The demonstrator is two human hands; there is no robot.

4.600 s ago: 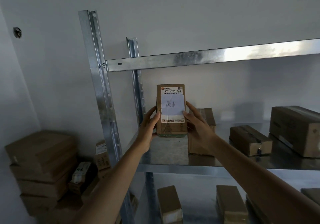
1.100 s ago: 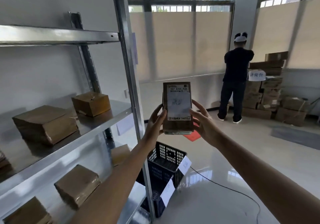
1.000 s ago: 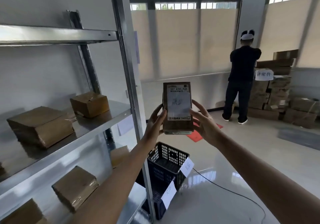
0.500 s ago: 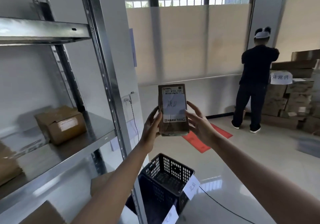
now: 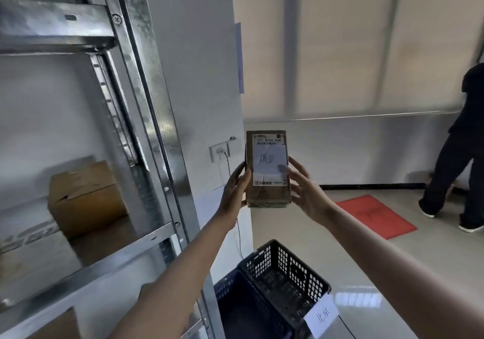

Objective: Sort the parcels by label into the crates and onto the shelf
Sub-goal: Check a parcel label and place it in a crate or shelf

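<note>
At twelve o'clock, held upright at arm's length, the parcel (image 5: 267, 168) is pinched along its long edges by the left hand (image 5: 234, 193) and the right hand (image 5: 307, 191), label facing the wearer. A second ago the shelf (image 5: 86, 262) filled more of the left side; now the view has swung right and the crates (image 5: 284, 281) sit closer at six o'clock, which suggests the parcel is bound for a crate. The parcel is a flat taped cardboard block with a glossy white label, the shelf is dull galvanised steel, the crates are perforated plastic, one bearing a paper tag (image 5: 321, 318).
</note>
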